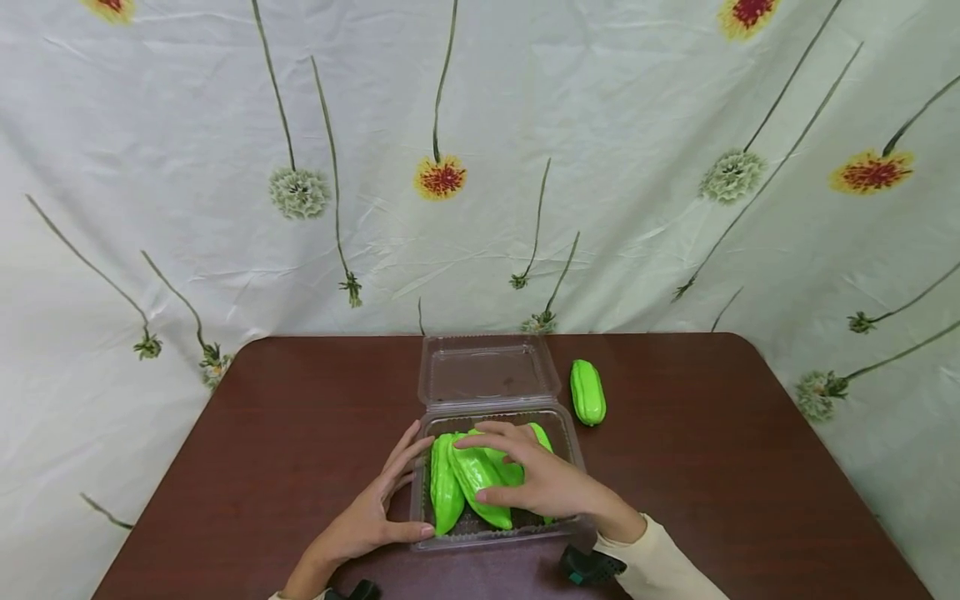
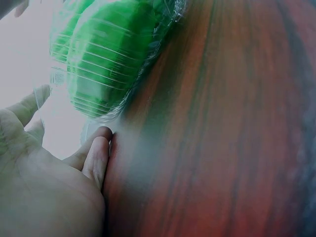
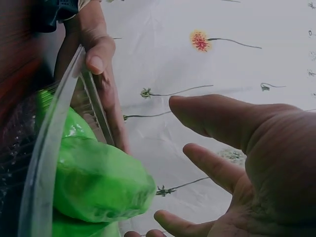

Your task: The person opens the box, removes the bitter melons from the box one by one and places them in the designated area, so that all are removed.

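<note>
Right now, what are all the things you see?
Loose green piece: one, bright green, right of box
Green pieces: at least three, bright green, inside box
Box: one, clear, on table
Lid: one, clear, open behind box
Table: one, reddish brown, under box
Cloth: one, white with flowers, behind table
Wrist devices: two, black, near wrists
Sleeves: two, cream, at wrists
Left hand: one, bare, at box's left side
Right hand: one, bare, over green pieces
</note>
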`<state>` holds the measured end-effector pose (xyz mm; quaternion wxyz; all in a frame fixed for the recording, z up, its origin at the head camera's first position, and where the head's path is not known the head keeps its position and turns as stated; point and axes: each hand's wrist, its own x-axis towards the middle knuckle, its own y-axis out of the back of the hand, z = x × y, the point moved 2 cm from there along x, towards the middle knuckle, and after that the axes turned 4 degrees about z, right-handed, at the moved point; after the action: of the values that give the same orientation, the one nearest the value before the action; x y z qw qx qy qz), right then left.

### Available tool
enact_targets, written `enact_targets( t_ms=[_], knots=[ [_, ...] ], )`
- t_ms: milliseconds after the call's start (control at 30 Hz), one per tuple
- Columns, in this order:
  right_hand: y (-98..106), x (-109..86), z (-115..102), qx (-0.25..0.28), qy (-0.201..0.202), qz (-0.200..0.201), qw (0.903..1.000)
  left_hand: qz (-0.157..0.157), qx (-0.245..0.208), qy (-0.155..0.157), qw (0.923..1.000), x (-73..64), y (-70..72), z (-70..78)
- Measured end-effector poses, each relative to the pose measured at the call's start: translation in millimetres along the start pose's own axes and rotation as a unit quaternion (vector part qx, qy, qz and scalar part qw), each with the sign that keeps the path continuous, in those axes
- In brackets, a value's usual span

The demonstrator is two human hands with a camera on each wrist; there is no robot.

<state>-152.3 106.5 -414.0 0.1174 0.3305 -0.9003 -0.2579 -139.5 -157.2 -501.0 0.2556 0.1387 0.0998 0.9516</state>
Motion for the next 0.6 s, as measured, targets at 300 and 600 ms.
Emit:
enact_targets(
  t_ms=[300,600],
  knots=[
    [-9,1.7,8,-0.026,0.002,-0.011,0.9996,-0.005,0.003,-0.014,0.9999,0.5,-1.0,-2.7],
    [-14,5.3,16,-0.03,0.0,-0.025,0.9992,-0.002,-0.002,-0.005,1.0,-0.4,-0.9,-2.7]
  ],
)
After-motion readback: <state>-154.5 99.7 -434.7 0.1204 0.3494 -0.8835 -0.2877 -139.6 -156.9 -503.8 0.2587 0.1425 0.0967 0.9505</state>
